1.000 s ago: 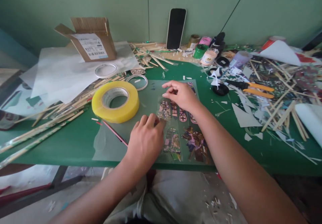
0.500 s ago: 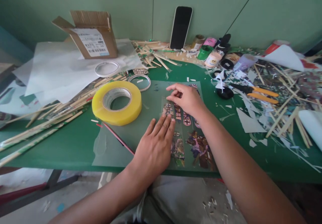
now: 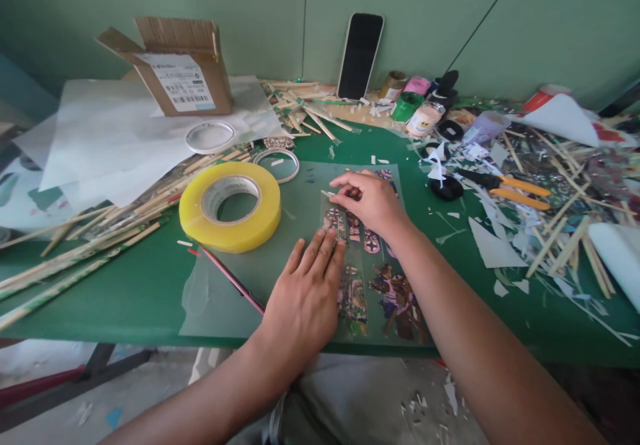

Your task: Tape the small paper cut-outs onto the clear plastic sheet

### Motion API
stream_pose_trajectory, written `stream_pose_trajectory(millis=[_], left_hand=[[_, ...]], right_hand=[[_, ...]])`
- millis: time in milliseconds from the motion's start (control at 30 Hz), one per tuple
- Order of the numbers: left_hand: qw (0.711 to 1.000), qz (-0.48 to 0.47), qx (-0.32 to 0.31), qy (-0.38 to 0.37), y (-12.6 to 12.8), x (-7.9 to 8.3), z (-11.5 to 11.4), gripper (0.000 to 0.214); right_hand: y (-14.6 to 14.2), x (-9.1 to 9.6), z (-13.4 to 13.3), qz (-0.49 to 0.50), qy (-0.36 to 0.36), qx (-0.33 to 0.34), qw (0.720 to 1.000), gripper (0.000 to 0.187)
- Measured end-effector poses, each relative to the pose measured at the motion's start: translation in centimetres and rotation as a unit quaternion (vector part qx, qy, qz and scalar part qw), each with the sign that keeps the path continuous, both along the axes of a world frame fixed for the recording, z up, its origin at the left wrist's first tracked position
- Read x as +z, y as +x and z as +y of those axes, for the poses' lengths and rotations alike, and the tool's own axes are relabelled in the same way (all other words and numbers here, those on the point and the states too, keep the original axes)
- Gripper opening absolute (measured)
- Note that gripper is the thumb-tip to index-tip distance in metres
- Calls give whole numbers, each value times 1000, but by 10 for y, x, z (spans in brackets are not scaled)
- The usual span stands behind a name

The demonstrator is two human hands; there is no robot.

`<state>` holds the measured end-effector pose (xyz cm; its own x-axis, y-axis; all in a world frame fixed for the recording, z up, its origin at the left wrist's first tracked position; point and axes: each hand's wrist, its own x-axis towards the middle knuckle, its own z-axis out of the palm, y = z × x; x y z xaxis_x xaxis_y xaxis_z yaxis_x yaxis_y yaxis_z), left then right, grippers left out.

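Observation:
My left hand lies flat, fingers stretched, over a clear plastic sheet and the lower left column of printed cutouts. Above it my right hand is bent into a pinch at the top end of a clear tape strip, where a small whitish glint shows between thumb and fingertip. More dark, pink-edged cutouts lie under the right wrist, partly hidden. A large roll of clear yellowish tape rests left of the hands. A thin pink stick-like tool points toward my left hand.
Bundled wooden sticks and an open cardboard box occupy the left side. A phone leans on the wall beside small paint jars. Orange-handled pliers and paper scraps crowd the right.
My right fingertips have closed toward each other at the strip's top end, where a whitish glint now shows. My left hand stays pressed flat; the view has shifted slightly.

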<state>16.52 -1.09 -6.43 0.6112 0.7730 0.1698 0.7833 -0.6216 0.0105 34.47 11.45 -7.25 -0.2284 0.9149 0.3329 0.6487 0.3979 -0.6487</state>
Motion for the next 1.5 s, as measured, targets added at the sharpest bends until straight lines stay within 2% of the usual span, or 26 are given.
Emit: stream_pose_trajectory(millis=[133,300,433,533,600,700,833,933,1133,1300,1500], left_hand=[[1000,0,0,10,0,-1,0,59],[1000,-5,7,8,0,-2,-1,60],[1000,-6,20,12,0,-1,-1,58],[999,-7,19,26,-1,4,-2,52],[999,-10,9,32,-1,7,-6,49],[999,-21,-12,24,0,9,-16,45],[999,-45,-20,23,1,2,-29,43],[997,-65,-20,30,1,-4,-31,42],[994,-92,-33,44,-2,-8,-31,39],[995,-83,-30,42,-1,-8,-34,40],[996,-69,-27,40,0,-10,-35,40]], right_hand=[[1,0,1,-24,24,11,999,14],[3,-4,5,-41,43,-7,998,17],[9,0,4,-18,77,-58,995,14],[15,10,-3,-18,105,-94,990,18],[17,21,-12,-33,89,-73,993,24],[15,37,-29,-77,37,-4,996,31],[4,45,-50,-148,2,39,988,38],[-5,37,-57,-183,-15,49,982,40],[-18,5,-51,-277,-30,73,958,57],[-16,-3,-38,-315,-63,20,947,70],[-11,-3,-18,-333,-34,-50,941,70]])
